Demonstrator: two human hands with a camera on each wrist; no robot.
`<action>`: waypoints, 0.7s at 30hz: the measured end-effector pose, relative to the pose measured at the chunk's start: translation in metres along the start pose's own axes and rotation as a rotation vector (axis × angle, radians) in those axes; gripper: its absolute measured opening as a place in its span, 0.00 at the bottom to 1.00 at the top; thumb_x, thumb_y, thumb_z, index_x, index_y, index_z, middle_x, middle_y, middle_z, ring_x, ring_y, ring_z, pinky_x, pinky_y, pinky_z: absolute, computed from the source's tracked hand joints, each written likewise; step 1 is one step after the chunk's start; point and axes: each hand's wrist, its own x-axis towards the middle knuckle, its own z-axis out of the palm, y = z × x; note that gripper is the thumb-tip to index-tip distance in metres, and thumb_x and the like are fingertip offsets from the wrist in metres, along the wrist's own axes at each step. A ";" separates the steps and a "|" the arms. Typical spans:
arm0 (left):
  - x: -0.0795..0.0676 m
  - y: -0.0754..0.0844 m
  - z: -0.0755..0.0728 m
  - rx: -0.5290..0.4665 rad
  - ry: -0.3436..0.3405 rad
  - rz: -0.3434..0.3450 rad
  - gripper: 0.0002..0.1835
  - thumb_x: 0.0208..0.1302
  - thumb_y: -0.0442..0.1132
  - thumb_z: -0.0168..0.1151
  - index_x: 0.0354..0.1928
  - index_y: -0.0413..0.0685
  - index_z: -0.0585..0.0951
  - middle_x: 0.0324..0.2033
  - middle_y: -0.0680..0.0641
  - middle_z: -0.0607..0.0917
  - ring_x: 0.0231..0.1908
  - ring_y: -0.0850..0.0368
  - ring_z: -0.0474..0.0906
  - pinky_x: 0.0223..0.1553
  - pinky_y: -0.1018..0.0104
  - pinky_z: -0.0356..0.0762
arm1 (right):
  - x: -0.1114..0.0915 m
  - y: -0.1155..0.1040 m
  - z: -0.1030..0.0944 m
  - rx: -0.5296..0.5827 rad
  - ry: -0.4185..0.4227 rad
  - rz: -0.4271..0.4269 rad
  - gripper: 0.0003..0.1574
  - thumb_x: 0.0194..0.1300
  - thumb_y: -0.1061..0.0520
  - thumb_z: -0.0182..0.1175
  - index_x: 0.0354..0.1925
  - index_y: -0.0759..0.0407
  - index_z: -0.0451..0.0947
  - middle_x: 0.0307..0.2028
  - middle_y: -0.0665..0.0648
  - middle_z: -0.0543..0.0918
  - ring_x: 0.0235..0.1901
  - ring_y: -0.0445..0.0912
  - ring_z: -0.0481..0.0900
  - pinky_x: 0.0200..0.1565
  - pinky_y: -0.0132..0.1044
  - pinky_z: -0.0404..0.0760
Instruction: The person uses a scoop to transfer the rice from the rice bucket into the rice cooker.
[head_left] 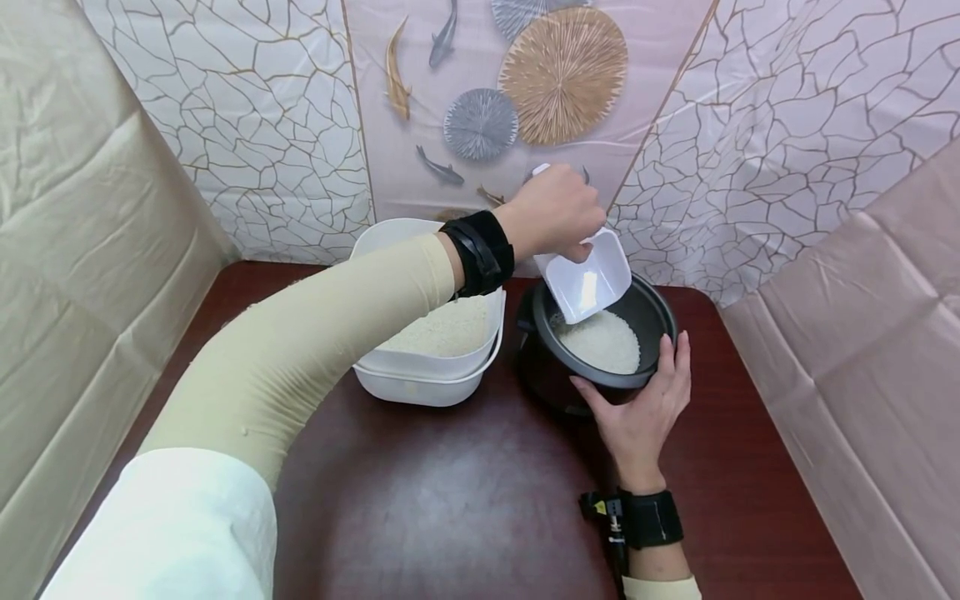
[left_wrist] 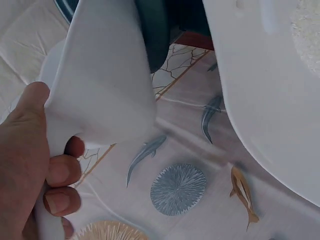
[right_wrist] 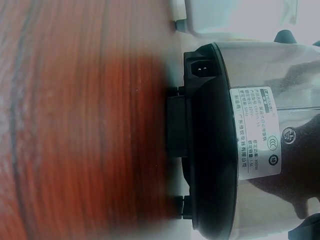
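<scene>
My left hand [head_left: 555,212] grips a white plastic scoop [head_left: 588,279] by its handle. The scoop is tilted mouth-down over the rice cooker [head_left: 551,367], its lip just above the white rice [head_left: 603,342] in the dark inner pot. In the left wrist view the fingers [left_wrist: 64,170] wrap the handle, and the underside of the scoop [left_wrist: 105,85] faces the camera. Against the near right side of the cooker lies my right hand [head_left: 641,408], thumb at the front and fairly straight fingers along the rim. That hand is out of sight in the right wrist view.
Left of the cooker stands a white bin [head_left: 420,392] with rice [head_left: 446,329] inside, partly hidden by my left forearm. The right wrist view shows the cooker's power socket [right_wrist: 202,68] and label [right_wrist: 257,132]. Patterned cloth walls [head_left: 285,125] border the dark red table [head_left: 420,500].
</scene>
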 end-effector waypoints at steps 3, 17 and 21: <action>-0.001 0.001 0.001 0.009 0.048 0.032 0.16 0.70 0.51 0.56 0.31 0.50 0.84 0.32 0.48 0.87 0.29 0.52 0.72 0.33 0.57 0.74 | 0.000 -0.001 -0.001 -0.004 -0.001 -0.002 0.78 0.44 0.16 0.75 0.77 0.60 0.63 0.81 0.61 0.60 0.79 0.60 0.57 0.71 0.70 0.51; -0.002 0.002 -0.001 0.044 0.125 0.074 0.18 0.74 0.52 0.54 0.32 0.51 0.86 0.34 0.46 0.90 0.29 0.50 0.78 0.37 0.55 0.79 | 0.000 -0.002 -0.001 -0.006 0.001 -0.010 0.77 0.44 0.17 0.75 0.76 0.61 0.64 0.80 0.60 0.60 0.78 0.60 0.58 0.71 0.70 0.52; -0.004 0.001 0.000 0.038 0.151 0.071 0.19 0.73 0.51 0.54 0.30 0.50 0.87 0.30 0.47 0.88 0.26 0.52 0.74 0.31 0.57 0.71 | 0.000 -0.002 -0.002 -0.015 -0.004 -0.010 0.77 0.44 0.17 0.75 0.76 0.61 0.64 0.81 0.60 0.60 0.79 0.59 0.57 0.71 0.70 0.52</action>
